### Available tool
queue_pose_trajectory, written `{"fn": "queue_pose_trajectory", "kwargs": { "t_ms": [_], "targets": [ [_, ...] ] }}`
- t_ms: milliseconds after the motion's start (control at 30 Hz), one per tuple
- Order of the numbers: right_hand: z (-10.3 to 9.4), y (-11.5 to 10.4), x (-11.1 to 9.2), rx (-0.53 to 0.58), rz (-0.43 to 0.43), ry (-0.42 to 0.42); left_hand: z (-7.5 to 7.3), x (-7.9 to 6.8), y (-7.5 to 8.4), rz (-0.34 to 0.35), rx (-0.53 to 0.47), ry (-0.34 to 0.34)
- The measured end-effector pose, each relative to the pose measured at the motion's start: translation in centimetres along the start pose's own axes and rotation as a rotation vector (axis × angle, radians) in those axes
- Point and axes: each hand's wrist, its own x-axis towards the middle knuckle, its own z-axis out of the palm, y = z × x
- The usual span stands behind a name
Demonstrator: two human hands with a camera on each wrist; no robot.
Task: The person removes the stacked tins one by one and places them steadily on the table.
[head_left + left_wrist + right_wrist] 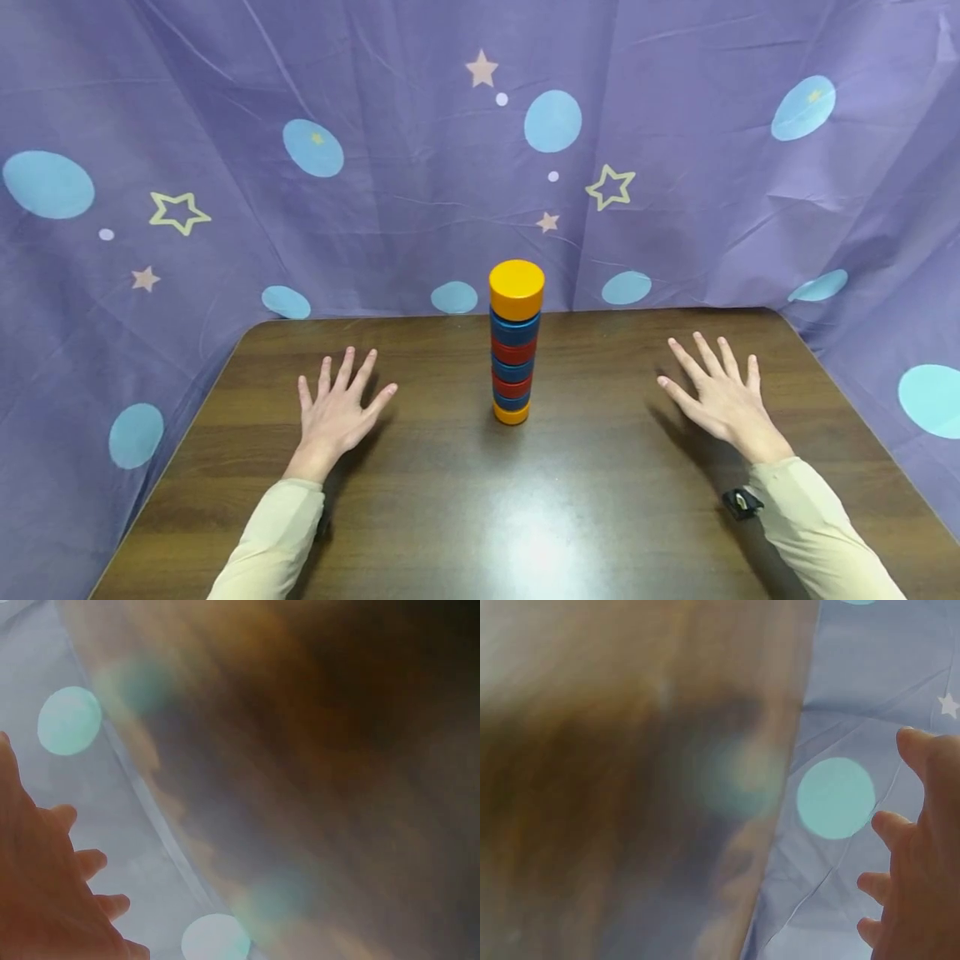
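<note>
Near the middle of the table stands an upright stack of round pieces (513,350), with a wide yellow top, blue and red bands below and a yellow base. To its left, my left hand (337,417) is spread palm down with straight fingers, apart from the stack. On the other side my right hand (723,404) is spread likewise, also holding nothing. The left wrist view catches part of the left hand (52,877); in the right wrist view the right hand (919,862) shows at the edge. The stack appears in neither wrist view.
The brown wooden table (420,500) has a glossy top with a bright reflection at the front. Behind it and along both sides hangs a purple curtain (420,150) with stars and dots. A small black device (742,503) sits at the right wrist.
</note>
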Motion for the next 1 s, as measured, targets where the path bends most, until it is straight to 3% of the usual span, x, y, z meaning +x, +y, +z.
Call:
{"fn": "queue_pose_trajectory", "kwargs": {
  "t_ms": [500, 833, 1000],
  "targets": [
    [0.5, -4.0, 1.3, 0.205, -0.109, 0.05, -0.8, 1.7, 4.8, 0.089, -0.05, -0.022],
    [0.1, -6.3, 2.4, 0.362, -0.259, 0.133, -1.5, 2.1, 8.2, 0.192, -0.12, 0.036],
    [-0.3, -7.9, 2.7, 0.43, -0.285, 0.145, -2.3, 2.2, 9.8, 0.239, -0.195, 0.059]
  ]
}}
